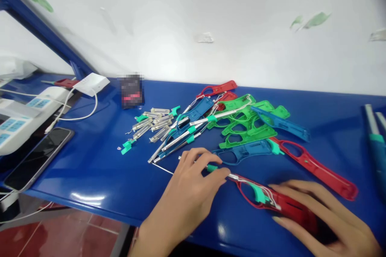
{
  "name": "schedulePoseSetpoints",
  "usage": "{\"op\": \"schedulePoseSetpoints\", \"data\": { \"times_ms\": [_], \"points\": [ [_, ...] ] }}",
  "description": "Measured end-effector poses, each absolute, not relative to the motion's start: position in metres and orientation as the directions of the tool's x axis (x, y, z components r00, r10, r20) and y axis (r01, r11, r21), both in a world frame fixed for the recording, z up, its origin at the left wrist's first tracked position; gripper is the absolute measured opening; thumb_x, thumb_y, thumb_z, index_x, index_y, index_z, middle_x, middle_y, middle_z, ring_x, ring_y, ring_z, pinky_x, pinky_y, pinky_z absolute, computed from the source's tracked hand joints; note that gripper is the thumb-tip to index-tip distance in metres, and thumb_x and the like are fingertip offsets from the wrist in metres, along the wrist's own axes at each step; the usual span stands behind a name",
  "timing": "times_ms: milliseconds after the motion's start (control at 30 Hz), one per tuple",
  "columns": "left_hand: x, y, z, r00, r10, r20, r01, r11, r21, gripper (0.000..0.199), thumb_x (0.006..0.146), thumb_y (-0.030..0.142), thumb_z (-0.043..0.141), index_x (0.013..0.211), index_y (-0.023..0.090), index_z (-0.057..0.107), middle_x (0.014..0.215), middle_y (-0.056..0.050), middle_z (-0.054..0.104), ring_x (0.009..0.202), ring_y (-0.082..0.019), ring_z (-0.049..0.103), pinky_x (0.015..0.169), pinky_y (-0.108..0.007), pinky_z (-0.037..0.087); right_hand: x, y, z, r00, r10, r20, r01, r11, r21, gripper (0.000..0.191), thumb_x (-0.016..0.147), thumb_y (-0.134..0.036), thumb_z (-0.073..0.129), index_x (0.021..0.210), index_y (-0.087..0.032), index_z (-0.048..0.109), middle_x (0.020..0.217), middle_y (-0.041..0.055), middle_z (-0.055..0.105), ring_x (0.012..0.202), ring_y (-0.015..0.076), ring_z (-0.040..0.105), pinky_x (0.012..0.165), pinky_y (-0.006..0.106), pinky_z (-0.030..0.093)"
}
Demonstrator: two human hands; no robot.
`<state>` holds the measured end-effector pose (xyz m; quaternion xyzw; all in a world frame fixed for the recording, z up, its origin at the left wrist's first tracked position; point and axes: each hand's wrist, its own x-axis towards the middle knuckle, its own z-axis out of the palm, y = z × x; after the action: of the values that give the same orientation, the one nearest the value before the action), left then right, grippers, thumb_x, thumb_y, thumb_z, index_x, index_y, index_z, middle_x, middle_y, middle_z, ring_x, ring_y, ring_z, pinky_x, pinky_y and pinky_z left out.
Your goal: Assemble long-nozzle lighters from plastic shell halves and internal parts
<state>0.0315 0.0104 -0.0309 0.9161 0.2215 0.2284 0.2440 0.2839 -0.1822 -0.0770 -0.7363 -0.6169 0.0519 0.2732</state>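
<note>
At lower right, the right hand holds a red lighter shell between thumb and fingers; at lower center, the left hand pinches its metal tube narrowly beside a green collar. Green shell halves lie piled right of center.

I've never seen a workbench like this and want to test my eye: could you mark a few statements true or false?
1. The right hand is on a red handle piece. True.
2. The phone lies at the table's right end. False: the phone lies toward the left, near the white power strip.
3. The clear tubes lie left of the green handle pieces. True.
4. All the handle pieces are green. False: some are red, others blue.
5. The left hand is at a metal rod. True.
</note>
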Motion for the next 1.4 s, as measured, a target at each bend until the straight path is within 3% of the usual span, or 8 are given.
{"op": "schedulePoseSetpoints", "data": {
  "times_ms": [200, 633, 967, 1167, 1267, 1400],
  "points": [
    [0.038, 0.005, -0.040, 0.837, 0.439, 0.328, 0.283, -0.859, 0.426, 0.025, 0.105, 0.006, 0.055, 0.122, 0.021, 0.067, 0.124, -0.005, 0.069, 0.124, -0.025, 0.054, 0.101, -0.044, 0.047, 0.287, -0.184, -0.080, 0.146, 0.961, 0.233, 0.916, -0.042, -0.399, 0.038, 0.099, -0.057, 0.064, 0.128, -0.033, 0.065, 0.129, -0.0014, 0.061, 0.111, 0.0122, 0.067, 0.104, 0.018, 0.049],
    [0.042, 0.005, -0.039, 0.866, 0.398, 0.303, 0.268, -0.881, 0.390, 0.036, 0.103, -0.004, 0.044, 0.122, 0.016, 0.068, 0.114, -0.006, 0.070, 0.111, -0.023, 0.058, 0.097, -0.044, 0.044, 0.278, -0.174, -0.066, 0.177, 0.959, 0.223, 0.876, -0.050, -0.479, 0.030, 0.100, -0.050, 0.065, 0.126, -0.036, 0.068, 0.105, -0.0006, 0.065, 0.089, 0.0155, 0.072, 0.080, 0.024, 0.059],
    [0.046, -0.013, -0.036, 0.904, 0.337, 0.264, 0.301, -0.939, 0.169, 0.034, 0.098, -0.001, 0.050, 0.128, 0.006, 0.066, 0.122, -0.012, 0.070, 0.111, -0.030, 0.057, 0.099, -0.050, 0.043, 0.280, -0.169, -0.063, 0.143, 0.957, 0.250, 0.882, -0.009, -0.470, 0.027, 0.102, -0.050, 0.063, 0.122, -0.034, 0.069, 0.098, -0.0016, 0.067, 0.086, 0.0133, 0.071, 0.079, 0.022, 0.058],
    [0.048, -0.010, -0.026, 0.905, 0.371, 0.210, 0.324, -0.919, 0.226, 0.038, 0.094, 0.000, 0.051, 0.128, 0.007, 0.067, 0.118, -0.014, 0.071, 0.115, -0.034, 0.060, 0.101, -0.056, 0.047, 0.277, -0.163, -0.059, 0.148, 0.938, 0.314, 0.897, 0.006, -0.443, 0.026, 0.102, -0.052, 0.062, 0.117, -0.032, 0.071, 0.099, 0.0004, 0.069, 0.087, 0.0149, 0.073, 0.077, 0.024, 0.060],
    [0.050, -0.008, -0.025, 0.879, 0.407, 0.248, 0.328, -0.894, 0.304, 0.035, 0.095, 0.000, 0.048, 0.121, 0.011, 0.068, 0.114, -0.012, 0.073, 0.117, -0.033, 0.061, 0.102, -0.057, 0.048, 0.276, -0.163, -0.060, 0.154, 0.937, 0.315, 0.902, -0.003, -0.433, 0.025, 0.101, -0.049, 0.064, 0.119, -0.033, 0.070, 0.102, 0.0007, 0.068, 0.091, 0.0156, 0.073, 0.079, 0.024, 0.060],
    [0.048, -0.009, -0.022, 0.836, 0.453, 0.309, 0.340, -0.870, 0.357, 0.039, 0.097, 0.001, 0.048, 0.130, 0.013, 0.064, 0.117, -0.008, 0.075, 0.124, -0.031, 0.060, 0.106, -0.056, 0.046, 0.280, -0.174, -0.072, 0.173, 0.940, 0.294, 0.893, -0.024, -0.449, 0.032, 0.098, -0.052, 0.067, 0.124, -0.034, 0.070, 0.112, 0.0006, 0.069, 0.096, 0.0169, 0.074, 0.087, 0.026, 0.061]
  ]
}}
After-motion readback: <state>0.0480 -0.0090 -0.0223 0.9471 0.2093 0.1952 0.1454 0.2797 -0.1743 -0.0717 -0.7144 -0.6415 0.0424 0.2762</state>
